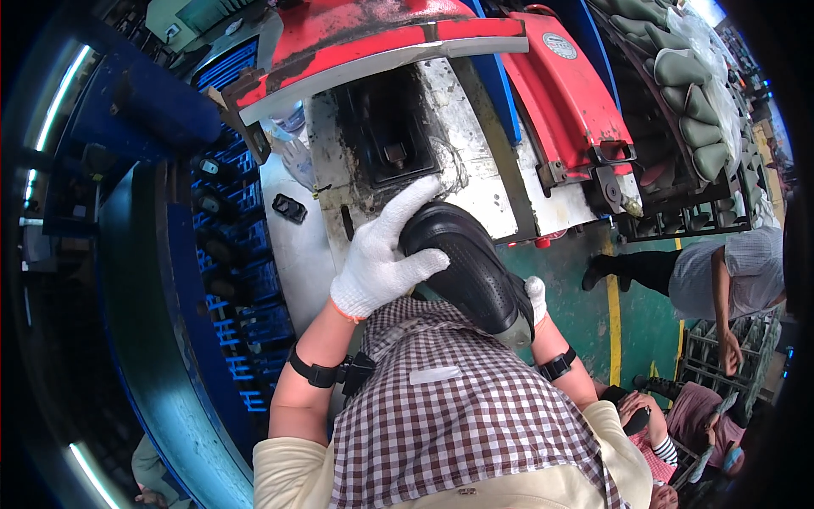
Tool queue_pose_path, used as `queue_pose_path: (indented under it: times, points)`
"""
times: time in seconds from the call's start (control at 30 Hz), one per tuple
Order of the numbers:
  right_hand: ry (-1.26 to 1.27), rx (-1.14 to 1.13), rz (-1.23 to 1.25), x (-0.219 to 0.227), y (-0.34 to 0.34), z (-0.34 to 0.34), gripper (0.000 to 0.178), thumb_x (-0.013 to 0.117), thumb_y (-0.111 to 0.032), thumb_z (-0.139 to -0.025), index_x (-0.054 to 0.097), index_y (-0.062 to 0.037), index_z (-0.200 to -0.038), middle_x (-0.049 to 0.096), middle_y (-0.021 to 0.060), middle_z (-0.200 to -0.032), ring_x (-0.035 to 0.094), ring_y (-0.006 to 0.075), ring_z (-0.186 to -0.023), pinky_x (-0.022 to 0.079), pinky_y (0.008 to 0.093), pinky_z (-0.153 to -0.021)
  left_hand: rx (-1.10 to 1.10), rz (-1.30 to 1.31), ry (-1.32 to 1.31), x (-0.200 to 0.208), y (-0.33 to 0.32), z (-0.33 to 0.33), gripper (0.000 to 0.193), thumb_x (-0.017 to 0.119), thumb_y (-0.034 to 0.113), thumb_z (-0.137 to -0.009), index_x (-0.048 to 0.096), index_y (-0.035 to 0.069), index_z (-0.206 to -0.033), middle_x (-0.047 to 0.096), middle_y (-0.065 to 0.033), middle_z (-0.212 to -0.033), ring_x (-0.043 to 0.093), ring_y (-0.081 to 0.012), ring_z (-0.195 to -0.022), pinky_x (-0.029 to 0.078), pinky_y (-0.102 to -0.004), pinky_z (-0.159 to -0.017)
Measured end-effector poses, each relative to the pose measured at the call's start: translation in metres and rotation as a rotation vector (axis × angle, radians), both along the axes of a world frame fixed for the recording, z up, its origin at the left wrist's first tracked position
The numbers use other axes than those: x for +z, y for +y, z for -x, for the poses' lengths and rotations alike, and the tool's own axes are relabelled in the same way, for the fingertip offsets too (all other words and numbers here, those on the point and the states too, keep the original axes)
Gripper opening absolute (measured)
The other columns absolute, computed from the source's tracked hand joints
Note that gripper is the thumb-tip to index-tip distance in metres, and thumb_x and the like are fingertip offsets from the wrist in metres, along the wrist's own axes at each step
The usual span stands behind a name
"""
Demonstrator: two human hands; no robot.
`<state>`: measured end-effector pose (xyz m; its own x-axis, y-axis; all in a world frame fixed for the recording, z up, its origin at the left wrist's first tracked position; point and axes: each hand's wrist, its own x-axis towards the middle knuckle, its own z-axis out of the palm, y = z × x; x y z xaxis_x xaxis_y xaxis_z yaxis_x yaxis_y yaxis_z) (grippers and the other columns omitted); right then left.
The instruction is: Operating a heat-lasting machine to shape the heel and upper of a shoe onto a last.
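Note:
A black shoe (462, 254) with small perforations in its upper is held tilted in front of my apron, its toe toward the upper left. My left hand (381, 250), in a white knitted glove, cups the toe end. Its thumb lies across the upper and its index finger stretches past the toe; the other fingers are hidden. At the opposite end my right hand (536, 295), also white-gloved, closes on the shoe, mostly concealed behind it. Beyond the shoe lies a dark recessed mould (392, 136) in the metal bed of a red machine (373, 38).
A small black piece (290, 209) lies on the pale surface at left, near blue racks (229, 297). A second red machine unit (568, 93) stands right, beside a rack of grey-green shoe lasts (691, 110). A person (729, 276) walks at right; others sit lower right.

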<state>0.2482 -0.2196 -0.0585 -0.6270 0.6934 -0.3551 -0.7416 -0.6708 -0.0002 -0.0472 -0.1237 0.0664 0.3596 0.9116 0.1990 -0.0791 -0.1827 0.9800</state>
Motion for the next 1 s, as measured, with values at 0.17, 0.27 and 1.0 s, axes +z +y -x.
queue_pose_path:
  times: [0.17,0.27,1.0]
  points:
    - [0.046,-0.002,0.042,0.007,-0.010,0.007,0.098,0.075,-0.027,-0.072,0.035,0.0040,-0.157,0.047,0.0281,-0.154,0.053,0.0410,-0.137,0.040,0.0528,-0.120,0.068,-0.139,0.103,0.004,-0.004,-0.004,0.047,0.079,0.017,-0.090,0.064,0.000,-0.131,0.073,-0.0150,-0.118,0.071,-0.0225,-0.108,0.055,-0.0335,-0.095]
    - [0.030,-0.002,0.065,0.007,-0.010,0.009,0.094,0.073,-0.029,-0.073,0.039,0.0022,-0.155,0.049,0.0278,-0.152,0.055,0.0409,-0.136,0.042,0.0552,-0.118,0.137,-0.151,0.119,0.003,-0.006,-0.009,0.044,0.077,0.015,-0.090,0.063,0.000,-0.129,0.073,-0.0136,-0.114,0.072,-0.0209,-0.104,0.056,-0.0334,-0.094]
    - [0.197,0.131,-0.036,0.038,0.022,0.034,0.091,0.061,-0.057,-0.093,0.025,-0.0116,-0.164,0.034,0.0489,-0.148,0.064,0.0464,-0.098,0.053,0.0360,-0.052,0.368,0.101,-0.151,-0.020,0.012,-0.023,0.067,0.037,0.048,-0.112,0.037,-0.003,-0.155,0.049,-0.0153,-0.149,0.049,-0.0225,-0.135,0.037,-0.0348,-0.117]
